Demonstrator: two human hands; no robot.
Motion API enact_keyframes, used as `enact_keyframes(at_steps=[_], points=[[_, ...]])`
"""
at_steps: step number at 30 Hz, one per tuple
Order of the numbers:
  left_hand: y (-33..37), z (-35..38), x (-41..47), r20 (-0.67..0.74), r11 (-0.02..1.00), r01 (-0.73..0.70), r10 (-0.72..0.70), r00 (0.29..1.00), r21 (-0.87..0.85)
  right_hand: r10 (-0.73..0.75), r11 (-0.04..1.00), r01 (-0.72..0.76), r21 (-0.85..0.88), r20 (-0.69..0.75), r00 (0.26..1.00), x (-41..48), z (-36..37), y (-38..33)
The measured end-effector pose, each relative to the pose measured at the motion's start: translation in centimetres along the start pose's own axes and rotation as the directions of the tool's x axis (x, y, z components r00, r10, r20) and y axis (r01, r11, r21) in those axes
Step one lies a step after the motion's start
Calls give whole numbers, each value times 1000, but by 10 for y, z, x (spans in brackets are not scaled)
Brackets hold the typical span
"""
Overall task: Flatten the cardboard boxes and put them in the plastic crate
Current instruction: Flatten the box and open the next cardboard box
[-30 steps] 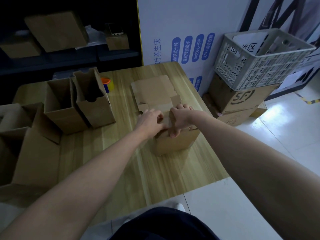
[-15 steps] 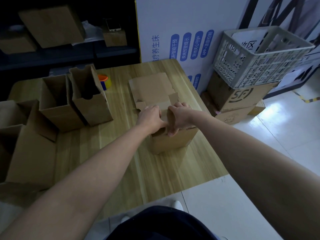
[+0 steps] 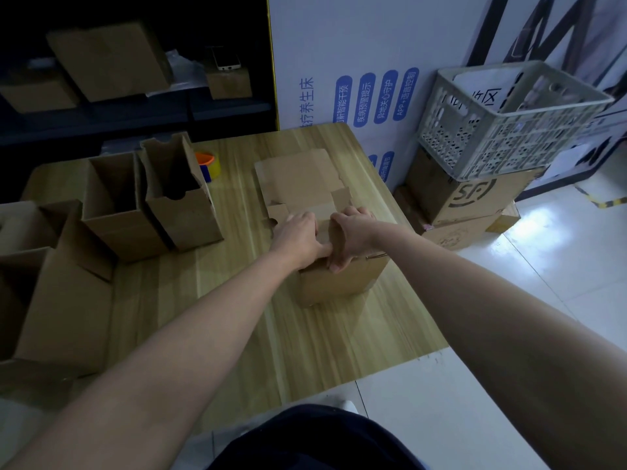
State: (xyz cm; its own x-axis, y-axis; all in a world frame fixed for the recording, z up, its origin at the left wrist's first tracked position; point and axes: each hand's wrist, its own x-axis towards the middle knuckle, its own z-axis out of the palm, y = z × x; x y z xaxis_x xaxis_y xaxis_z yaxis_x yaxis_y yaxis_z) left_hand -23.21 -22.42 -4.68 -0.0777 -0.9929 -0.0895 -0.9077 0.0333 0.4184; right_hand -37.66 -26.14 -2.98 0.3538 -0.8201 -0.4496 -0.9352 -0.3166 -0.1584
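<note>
Both hands are working the top of a small cardboard box (image 3: pixel 339 283) standing near the right edge of the wooden table (image 3: pixel 237 334). I am reading this as the opening-up step: flaps being pulled apart before the box can be collapsed.

Left hand (image 3: pixel 298 237) is curled over the box's top edge, fingers hidden on the far side, so I am judging it as gripping a flap but cannot see the contact. Right hand (image 3: pixel 349 235) is clamped on the near wall, thumb pressing down the front face, fingers wrapped over the rim.

Directly behind the box a flattened cardboard sheet (image 3: pixel 298 181) is lying on the table, touching or just under the opened flaps; I cannot tell whether it is part of this box or a separate one.

Next move, as I am judging it: free the bottom, push opposite corners together, press flat. Then carry it right, off the table.

Containers:
- Plastic crate (image 3: pixel 502 130), grey lattice, sitting tilted on stacked cartons (image 3: pixel 468 201) on the floor, well apart from the hands. I am seeing only a white printed surface through its open top, inside or behind I cannot tell. No flattened cardboard visible in it.
- Two upright open boxes (image 3: pixel 152 212) at table left, interiors dark, apparently empty.
- Larger open cartons (image 3: pixel 51 283) at far left, contents not visible.
- Tape roll (image 3: pixel 208 164) sitting behind the upright boxes.
</note>
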Motion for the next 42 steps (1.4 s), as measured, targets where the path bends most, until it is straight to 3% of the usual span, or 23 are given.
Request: enact_keyframes(at_steps=[8, 13, 19, 23, 26, 31, 42], points=[[0, -4, -5, 63, 1000, -16, 17, 998, -26, 2, 1000, -2, -17, -1, 1000, 2, -2, -2], [13, -7, -6, 73, 986, 25, -12, 997, -167, 2, 1000, -2, 5, 5, 1000, 3, -1, 1], [24, -7, -11, 42, 998, -60, 59, 997, 18, -12, 1000, 12, 6, -17, 1000, -1, -2, -1], [25, -9, -10, 96, 993, -107, 102, 990, 53, -15, 1000, 15, 9, -22, 1000, -3, -2, 0], [18, -8, -9, 97, 995, -92, 94, 991, -25, -7, 999, 8, 35, -18, 1000, -2, 1, 1], [-2, -12, -6, 112, 940, 38, 1, 994, -339, -10, 999, 9, 52, 8, 1000, 2, 1, 3], [10, -9, -7, 83, 995, -96, 98, 992, -30, 3, 1000, -3, 29, 2, 1000, 2, 3, 3]])
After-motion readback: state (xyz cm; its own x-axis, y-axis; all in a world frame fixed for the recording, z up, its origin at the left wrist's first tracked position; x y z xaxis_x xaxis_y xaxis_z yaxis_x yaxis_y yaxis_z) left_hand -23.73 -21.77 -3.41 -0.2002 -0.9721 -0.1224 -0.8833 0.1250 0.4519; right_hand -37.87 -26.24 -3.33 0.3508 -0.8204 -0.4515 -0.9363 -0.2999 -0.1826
